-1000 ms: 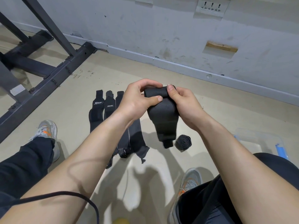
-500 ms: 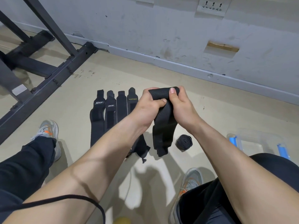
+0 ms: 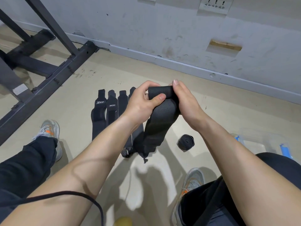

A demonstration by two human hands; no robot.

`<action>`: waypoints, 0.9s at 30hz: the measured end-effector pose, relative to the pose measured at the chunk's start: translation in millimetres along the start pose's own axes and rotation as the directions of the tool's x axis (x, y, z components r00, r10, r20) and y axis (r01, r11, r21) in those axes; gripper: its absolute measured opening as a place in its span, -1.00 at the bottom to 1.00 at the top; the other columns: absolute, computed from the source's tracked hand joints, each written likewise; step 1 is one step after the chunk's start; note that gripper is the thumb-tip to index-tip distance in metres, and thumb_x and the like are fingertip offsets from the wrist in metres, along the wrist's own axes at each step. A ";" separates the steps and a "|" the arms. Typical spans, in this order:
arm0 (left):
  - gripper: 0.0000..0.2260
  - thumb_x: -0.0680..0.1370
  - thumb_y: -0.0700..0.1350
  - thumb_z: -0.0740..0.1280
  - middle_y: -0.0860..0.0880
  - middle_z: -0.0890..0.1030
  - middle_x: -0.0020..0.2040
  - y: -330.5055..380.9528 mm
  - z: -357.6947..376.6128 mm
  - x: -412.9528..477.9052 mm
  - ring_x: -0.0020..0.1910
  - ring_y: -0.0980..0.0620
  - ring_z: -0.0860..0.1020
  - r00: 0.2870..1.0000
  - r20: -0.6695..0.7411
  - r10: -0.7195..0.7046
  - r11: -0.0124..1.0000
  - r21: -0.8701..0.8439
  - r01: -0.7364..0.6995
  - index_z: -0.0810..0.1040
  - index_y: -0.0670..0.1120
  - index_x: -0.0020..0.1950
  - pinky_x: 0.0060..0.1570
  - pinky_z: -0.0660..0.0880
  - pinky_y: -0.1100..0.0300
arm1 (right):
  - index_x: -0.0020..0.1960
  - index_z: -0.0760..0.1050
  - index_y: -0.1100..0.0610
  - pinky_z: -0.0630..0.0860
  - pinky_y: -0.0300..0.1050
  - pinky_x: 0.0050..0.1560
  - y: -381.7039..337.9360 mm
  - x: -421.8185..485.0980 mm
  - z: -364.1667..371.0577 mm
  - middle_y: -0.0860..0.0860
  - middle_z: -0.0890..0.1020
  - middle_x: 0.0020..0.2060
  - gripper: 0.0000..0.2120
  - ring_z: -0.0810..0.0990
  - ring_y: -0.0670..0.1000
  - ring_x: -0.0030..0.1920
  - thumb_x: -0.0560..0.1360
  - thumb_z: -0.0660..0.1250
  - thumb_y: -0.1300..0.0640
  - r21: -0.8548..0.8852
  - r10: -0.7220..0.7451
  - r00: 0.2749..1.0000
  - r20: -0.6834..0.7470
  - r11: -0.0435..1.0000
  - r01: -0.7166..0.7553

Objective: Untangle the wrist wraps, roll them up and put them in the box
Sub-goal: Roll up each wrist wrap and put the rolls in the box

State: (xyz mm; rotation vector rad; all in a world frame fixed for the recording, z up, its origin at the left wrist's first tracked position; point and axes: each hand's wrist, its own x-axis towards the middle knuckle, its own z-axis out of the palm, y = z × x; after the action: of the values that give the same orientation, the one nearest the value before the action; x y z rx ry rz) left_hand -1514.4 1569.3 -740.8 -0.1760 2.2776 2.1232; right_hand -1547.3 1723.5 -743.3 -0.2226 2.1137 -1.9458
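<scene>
Gym floor, steel rack frame (image 3: pixel 48 69), scuffed wall (image 3: pixel 162 30), wrist wraps (image 3: pixel 110 115)

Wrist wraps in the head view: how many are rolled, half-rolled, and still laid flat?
Rolled wrap: 1
Half-rolled wrap, gripped by left hand and right hand: 1
Flat wraps in the row: 4, one partly hidden behind the left hand
Total: 6

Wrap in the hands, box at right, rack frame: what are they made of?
Wrap: black woven fabric, probably elastic, matte; a fine weave texture shows and the loose end hangs limp.
Box: likely clear plastic, slightly glossy; see-through, with blue clips.
Rack frame: probably painted steel, dark and matte; straight square-section tube with scuffed edges.
</scene>
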 end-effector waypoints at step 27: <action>-0.68 0.44 -0.20 0.56 -0.08 0.73 -0.07 -0.6 -1.7 5.9 -0.05 -0.04 0.70 0.998 0.029 -0.062 0.978 -0.199 0.067 0.65 -0.04 0.17 0.03 0.60 0.11 | 0.22 0.51 0.31 0.61 0.14 0.17 -2.1 1.2 1.9 0.22 0.69 0.04 -0.64 0.69 0.13 0.03 0.69 0.22 0.00 0.177 0.112 0.994 -0.014 0.978 -0.107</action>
State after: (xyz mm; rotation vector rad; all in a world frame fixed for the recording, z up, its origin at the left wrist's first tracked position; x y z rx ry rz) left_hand -1520.1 1567.2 -741.8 -0.2248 2.0146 2.3050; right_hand -1548.1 1721.2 -741.4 -0.0481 1.9101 -2.0632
